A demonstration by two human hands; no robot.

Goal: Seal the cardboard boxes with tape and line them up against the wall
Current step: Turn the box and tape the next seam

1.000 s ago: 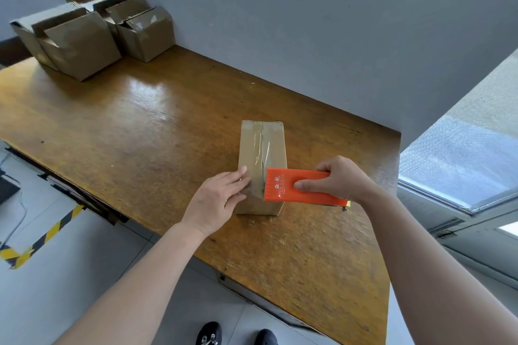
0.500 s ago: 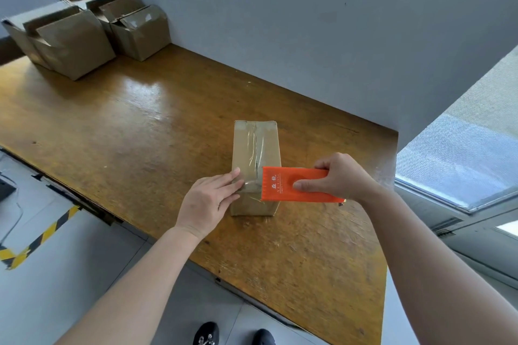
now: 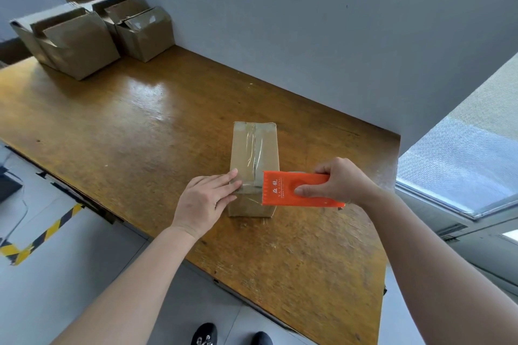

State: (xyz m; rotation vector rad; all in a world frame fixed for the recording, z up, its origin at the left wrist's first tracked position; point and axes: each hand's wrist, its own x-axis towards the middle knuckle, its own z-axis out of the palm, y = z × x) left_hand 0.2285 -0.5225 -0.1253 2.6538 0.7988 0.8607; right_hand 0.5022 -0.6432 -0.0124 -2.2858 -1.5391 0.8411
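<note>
The cardboard box [image 3: 243, 154] is sitting closed near the middle of the wooden table [image 3: 140, 134], a short way out from the grey wall [image 3: 308, 36], with clear tape [image 3: 256, 148] running along its top seam. The left hand [image 3: 204, 202] is pressing straight fingers flat on the box's near top edge. The right hand [image 3: 340, 180] is gripping an orange tape dispenser [image 3: 277, 189], holding its front edge at the box's near end. Open boxes [image 3: 81, 42] are clustering at the table's far left corner. 2 dark shoes [image 3: 204, 335] are showing below.
</note>
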